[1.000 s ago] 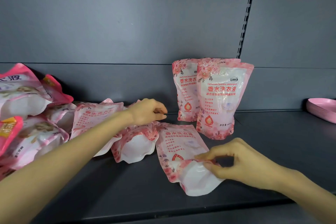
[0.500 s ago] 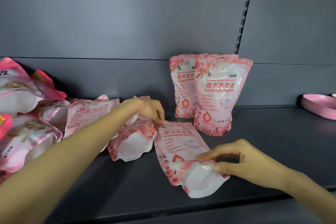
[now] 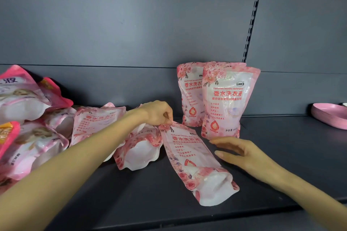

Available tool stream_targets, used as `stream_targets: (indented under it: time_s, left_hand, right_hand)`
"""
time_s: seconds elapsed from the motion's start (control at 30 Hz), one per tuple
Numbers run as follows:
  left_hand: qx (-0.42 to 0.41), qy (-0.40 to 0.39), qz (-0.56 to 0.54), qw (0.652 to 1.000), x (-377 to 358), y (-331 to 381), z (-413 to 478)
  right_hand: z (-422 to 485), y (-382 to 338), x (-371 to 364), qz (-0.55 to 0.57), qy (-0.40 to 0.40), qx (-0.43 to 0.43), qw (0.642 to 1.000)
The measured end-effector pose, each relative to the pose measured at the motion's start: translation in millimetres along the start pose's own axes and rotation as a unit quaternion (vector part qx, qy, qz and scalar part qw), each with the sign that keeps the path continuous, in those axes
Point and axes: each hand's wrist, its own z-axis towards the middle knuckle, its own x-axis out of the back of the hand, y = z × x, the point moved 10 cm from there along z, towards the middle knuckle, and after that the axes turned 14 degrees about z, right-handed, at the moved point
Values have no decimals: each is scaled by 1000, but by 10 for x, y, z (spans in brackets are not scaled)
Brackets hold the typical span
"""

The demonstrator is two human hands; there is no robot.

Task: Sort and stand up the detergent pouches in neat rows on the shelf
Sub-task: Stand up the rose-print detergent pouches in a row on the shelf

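Note:
A pink floral detergent pouch (image 3: 189, 157) lies flat on the dark shelf (image 3: 281, 155), its white base toward me. My left hand (image 3: 157, 112) pinches its top corner. My right hand (image 3: 242, 153) hovers beside its right edge with fingers stretched out, holding nothing. Two matching pouches stand upright behind: one at the back (image 3: 187, 95), one in front (image 3: 228, 101). Another floral pouch (image 3: 139, 150) lies on its side to the left, and one more (image 3: 93, 124) leans beyond my left forearm.
A heap of brighter pink pouches (image 3: 24, 118) of another kind fills the shelf's left end. A pink tray (image 3: 330, 116) sits at the far right. The grey back panel has a slotted upright (image 3: 252, 15). The shelf's front edge runs below my arms.
My right hand let go of the lying pouch's base and moved up beside it with fingers spread. My left hand came down and took hold of the pouch's top corner.

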Motion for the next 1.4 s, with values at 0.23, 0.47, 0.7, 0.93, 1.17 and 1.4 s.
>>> stream_targets:
  time_s: [0.23,0.47,0.7,0.93,1.17,1.4]
  left_hand:
    - [56,101,0,993,363,-101,-75]
    - [67,221,-55,971,824,-175,-254]
    - [35,343,-107,933,1232,-40,-525]
    - [2,409,-147,900,1453,14,-716]
    - [-13,426,-180,886,1455,38,-827]
    - [-63,334,-390,856,1363,18,-906]
  right_hand:
    - [72,136,-112,54,-24,-59,997]
    - [148,69,-219,184,-9,-88,979]
    - [272,11,-260,202,0,-81,976]
    - [398,-15,-315,212,13,-75,974]
    - [459,-42,-486,226,-23,-69,972]
    - [455,-140,-498,191,-11,-43,981]
